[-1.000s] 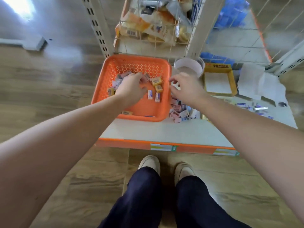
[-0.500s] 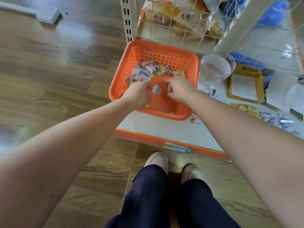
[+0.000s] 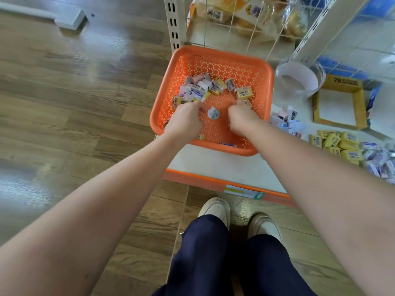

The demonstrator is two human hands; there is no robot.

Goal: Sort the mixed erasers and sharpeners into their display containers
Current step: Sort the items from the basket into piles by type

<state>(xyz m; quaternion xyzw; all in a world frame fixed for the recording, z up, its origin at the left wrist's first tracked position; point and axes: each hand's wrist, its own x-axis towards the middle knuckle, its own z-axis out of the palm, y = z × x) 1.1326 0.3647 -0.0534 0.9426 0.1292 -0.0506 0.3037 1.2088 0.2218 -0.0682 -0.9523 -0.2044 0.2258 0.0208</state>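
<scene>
Leaning over the low white shelf (image 3: 213,165), you have both hands down inside the orange basket (image 3: 266,86), which sits at the shelf's left end.

Your left hand (image 3: 186,120) is knuckles-up with its fingers curled under, and its fingertips meet the near edge of the mixed erasers (image 3: 203,87) heaped at the basket's far left. I cannot tell whether it has hold of any of them. Your right hand (image 3: 241,118) is curled the same way just to the right, its fingertips near a yellow eraser (image 3: 243,92). Its palm is hidden, so I cannot tell what it holds either. A round white piece (image 3: 213,113) lies on the basket floor between your two hands.

To the right of the basket stands a clear round tub (image 3: 299,80), and right of that a yellow cardboard display box (image 3: 359,103). Small pastel boxes (image 3: 288,122) lie loose on the shelf just beside the basket, and a pile of yellow erasers (image 3: 337,144) lies further right.
</scene>
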